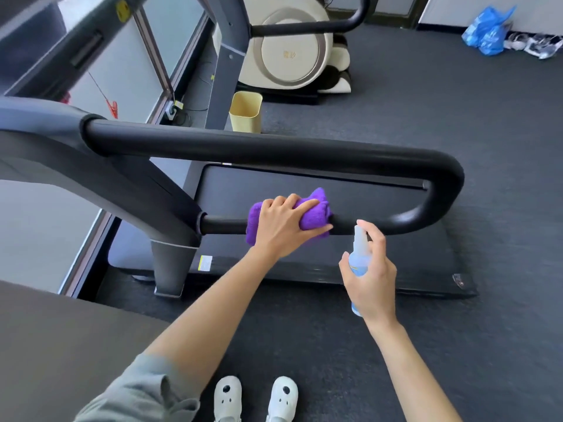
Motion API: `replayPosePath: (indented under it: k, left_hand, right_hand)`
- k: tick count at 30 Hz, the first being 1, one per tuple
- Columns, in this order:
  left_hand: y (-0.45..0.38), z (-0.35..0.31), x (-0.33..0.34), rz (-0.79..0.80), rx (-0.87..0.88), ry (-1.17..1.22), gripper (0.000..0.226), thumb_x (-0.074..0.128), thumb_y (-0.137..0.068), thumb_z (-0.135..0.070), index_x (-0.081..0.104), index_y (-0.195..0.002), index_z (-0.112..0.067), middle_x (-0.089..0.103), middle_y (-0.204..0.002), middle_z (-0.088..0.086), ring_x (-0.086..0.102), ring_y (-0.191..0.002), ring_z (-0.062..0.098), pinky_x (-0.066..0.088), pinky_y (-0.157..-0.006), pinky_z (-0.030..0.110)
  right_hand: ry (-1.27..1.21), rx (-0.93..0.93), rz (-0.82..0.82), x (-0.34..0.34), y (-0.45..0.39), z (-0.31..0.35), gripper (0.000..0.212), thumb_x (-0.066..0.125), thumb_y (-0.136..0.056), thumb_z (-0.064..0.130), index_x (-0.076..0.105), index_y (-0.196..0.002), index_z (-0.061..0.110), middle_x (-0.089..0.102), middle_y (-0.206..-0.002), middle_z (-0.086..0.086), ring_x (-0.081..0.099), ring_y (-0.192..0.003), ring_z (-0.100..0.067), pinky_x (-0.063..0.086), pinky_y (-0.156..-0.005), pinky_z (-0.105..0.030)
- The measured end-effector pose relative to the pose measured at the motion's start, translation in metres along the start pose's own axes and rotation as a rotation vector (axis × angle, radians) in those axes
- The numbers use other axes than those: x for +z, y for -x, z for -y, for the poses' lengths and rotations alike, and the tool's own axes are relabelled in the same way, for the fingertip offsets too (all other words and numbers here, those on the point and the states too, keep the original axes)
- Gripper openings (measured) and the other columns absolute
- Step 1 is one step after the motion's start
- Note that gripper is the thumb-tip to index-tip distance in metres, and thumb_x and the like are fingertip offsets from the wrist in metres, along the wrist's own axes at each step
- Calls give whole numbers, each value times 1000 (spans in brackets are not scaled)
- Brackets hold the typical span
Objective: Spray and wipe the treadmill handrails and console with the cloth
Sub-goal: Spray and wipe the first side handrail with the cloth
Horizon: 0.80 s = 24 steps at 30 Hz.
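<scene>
A black padded handrail (274, 149) loops out from the treadmill's grey upright and bends back as a lower bar (224, 226). My left hand (285, 225) presses a bunched purple cloth (313, 214) onto that lower bar. Just to the right, my right hand (370, 278) grips a small clear spray bottle (359, 248) with bluish liquid, its nozzle close to the bar beside the cloth and my index finger over the top. The console is out of sight at the upper left.
The treadmill deck (304, 193) lies under the rail. A yellow bin (246, 112) stands behind it, with a cream massage chair (289, 50) further back. A blue plastic bag (487, 32) lies at the far right wall. My white shoes (256, 397) stand on dark carpet.
</scene>
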<state>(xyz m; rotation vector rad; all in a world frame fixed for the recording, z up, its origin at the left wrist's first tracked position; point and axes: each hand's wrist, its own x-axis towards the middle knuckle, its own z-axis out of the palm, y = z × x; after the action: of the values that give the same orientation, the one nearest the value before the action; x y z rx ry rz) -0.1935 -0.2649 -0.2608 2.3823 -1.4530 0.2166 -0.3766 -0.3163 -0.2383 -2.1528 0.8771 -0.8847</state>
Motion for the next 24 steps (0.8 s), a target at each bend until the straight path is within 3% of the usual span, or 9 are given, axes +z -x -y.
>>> replayPosePath:
  k: [4,7,11,15,18,21,24]
  left_hand:
    - [23,52,-10,-47,-67,-59,67,36,-80,-76,64,-116,-27,62,-91,3,61,-81,27,44,-73,37]
    - [38,97,-19,-10,-179,-61,71,30,-81,-75,65,-117,-26,63,-92,4,60,-88,28,40,-81,39]
    - [24,71,-13,-39,-296,-37,68,24,-83,-74,69,-98,-25,64,-94,-2,59,-92,25,36,-81,38]
    - [3,15,-5,-17,-202,-31,64,27,-83,-75,68,-94,-27,64,-89,-4,60,-84,23,37,-74,35]
    - [-23,-44,4,-20,-97,28,62,28,-83,-74,66,-87,-25,63,-82,-2,59,-74,23,36,-68,33]
    - [-38,-83,13,23,21,86,69,22,-81,-73,66,-104,-25,64,-90,3,60,-77,25,40,-69,35]
    - [-35,-67,11,36,67,76,72,22,-82,-75,62,-118,-27,63,-93,3,60,-81,24,39,-72,34]
  right_hand:
    - [-50,-18,3,1,-11,4,63,64,-81,-3,39,-129,29,58,-124,12,57,-94,-12,44,-81,-20]
    - [-65,-24,20,1,-12,3,64,64,-81,-3,39,-129,30,57,-125,14,57,-97,-11,42,-82,-16]
    - [-73,-17,14,-2,-8,-6,64,65,-81,-3,40,-129,29,60,-123,10,58,-96,-11,44,-82,-17]
    - [-52,4,2,-7,-5,-12,63,66,-80,-3,41,-129,27,59,-124,12,59,-97,-11,41,-84,-9]
    - [-48,45,-59,-11,-6,-17,61,65,-80,-3,42,-128,26,58,-118,14,58,-91,-13,43,-79,-16]
    - [-4,101,-133,-17,-10,-22,60,64,-80,-3,42,-128,25,62,-108,6,58,-86,-17,44,-75,-21]
    - [27,119,-164,-23,-15,-24,59,63,-81,-2,42,-129,25,62,-112,6,57,-84,-19,48,-75,-29]
